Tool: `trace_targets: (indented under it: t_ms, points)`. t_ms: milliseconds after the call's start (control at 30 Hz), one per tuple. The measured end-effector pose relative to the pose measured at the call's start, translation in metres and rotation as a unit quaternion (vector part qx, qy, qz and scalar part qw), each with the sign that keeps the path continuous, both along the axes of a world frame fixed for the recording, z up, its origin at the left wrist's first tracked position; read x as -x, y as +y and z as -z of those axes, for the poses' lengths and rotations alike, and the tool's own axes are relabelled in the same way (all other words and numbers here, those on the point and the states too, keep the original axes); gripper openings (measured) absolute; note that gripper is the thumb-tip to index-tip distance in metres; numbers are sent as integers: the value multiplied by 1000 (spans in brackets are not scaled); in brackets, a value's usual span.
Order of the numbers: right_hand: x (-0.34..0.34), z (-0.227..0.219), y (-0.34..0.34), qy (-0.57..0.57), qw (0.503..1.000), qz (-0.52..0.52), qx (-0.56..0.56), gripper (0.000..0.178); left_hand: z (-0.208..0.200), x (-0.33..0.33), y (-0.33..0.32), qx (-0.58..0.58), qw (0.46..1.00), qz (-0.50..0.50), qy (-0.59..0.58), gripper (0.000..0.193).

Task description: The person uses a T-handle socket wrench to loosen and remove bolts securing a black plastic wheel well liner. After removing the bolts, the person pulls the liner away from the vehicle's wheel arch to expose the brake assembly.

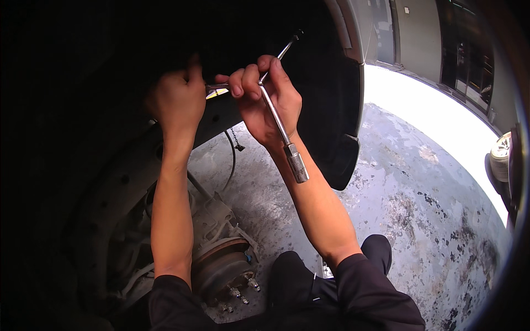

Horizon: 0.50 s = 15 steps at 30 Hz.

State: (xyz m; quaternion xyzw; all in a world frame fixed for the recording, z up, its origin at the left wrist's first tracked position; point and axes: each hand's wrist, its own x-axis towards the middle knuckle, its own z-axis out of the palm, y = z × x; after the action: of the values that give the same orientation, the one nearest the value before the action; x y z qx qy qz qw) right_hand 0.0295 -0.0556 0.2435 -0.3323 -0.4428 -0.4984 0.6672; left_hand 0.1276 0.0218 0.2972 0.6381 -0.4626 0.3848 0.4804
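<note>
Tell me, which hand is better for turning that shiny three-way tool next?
Probably the right hand: its fingers hold the tool where its bars meet. The left hand is blurred in shadow at one bar, its grip unclear.

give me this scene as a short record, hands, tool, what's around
right hand: holds a metal three-way socket wrench near its centre
left hand: blurred, beside the wrench's left arm; grip unclear
tool angle: long socket points down over the right forearm
below: wheel hub with exposed studs
floor: grey, worn, stained
far right: another vehicle's wheel
</note>
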Motion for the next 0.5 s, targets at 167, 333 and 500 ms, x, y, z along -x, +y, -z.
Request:
trace_targets:
  t_ms: [167, 333, 500]
  points:
    - [18, -12, 16, 196, 941, 243, -126, 31, 38, -21, -47, -110, 909, 292, 276, 43]
    - [50, -15, 34, 386, 697, 588, -140, 54, 97, 44, -51, -209, 656, 522, 503, 25]
    - [51, 12, 14, 295, 914, 277, -20, 52, 83, 32, -41, -270, 615, 554, 492, 32]
